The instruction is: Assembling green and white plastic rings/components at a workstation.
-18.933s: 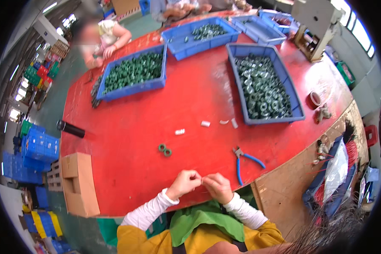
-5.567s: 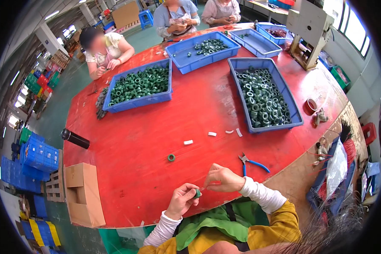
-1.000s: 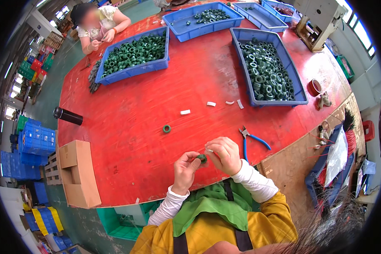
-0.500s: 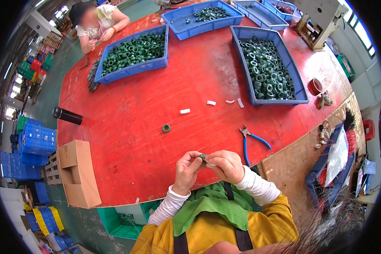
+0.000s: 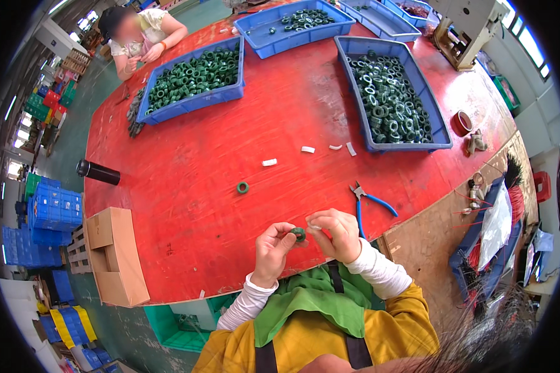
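Note:
In my left hand [image 5: 272, 250], thumb and fingers pinch a dark green ring [image 5: 298, 234] just above the table's near edge. My right hand [image 5: 338, 235] is a short way to the right of it, its fingertips closed on a small whitish piece [image 5: 314, 226], mostly hidden by the fingers. Another green ring [image 5: 242, 188] lies alone on the red table beyond my left hand. Blue-handled cutting pliers [image 5: 359, 198] lie with jaws apart beyond my right hand. Farther off are several short white strips, one of them a ribbed white strip [image 5: 269, 162].
Blue trays of green rings stand at far left [image 5: 196, 99] and right [image 5: 409, 148]. More blue trays [image 5: 298, 45] line the back. At the left are a black flask [image 5: 99, 171] and an open cardboard box [image 5: 115, 258]. A co-worker [image 5: 144, 37] sits at the far left corner.
My right hand has drawn apart from the green ring, up and slightly right, with the whitish piece in its fingertips. The left hand keeps the ring in nearly the same place.

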